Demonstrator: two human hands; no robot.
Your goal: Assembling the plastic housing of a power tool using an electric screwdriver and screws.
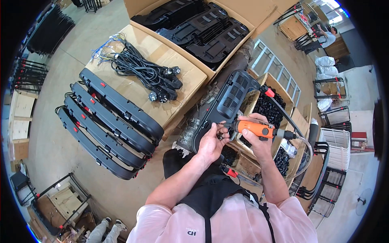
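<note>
My right hand (pixel 259 139) is wrapped round an orange air screwdriver (pixel 251 128), its hose running off from the back end. The tool lies roughly level, its tip pointing left toward a long black plastic housing (pixel 234 97) with vent slots. My left hand (pixel 211 142) is closed in a pinch at the housing's near edge, beside the screwdriver's tip. What the left fingers hold is too small to make out. The housing rests on a worn, wrapped support (pixel 189 131) in front of me.
Wooden bins (pixel 285 103) of small black parts stand right of the housing. On a cardboard box (pixel 182 87) lie bundled power cords (pixel 142 67). Several black housings with red switches (pixel 109 117) lean at the left. An open carton (pixel 251 34) holds black covers. A co-worker (pixel 326 39) is far right.
</note>
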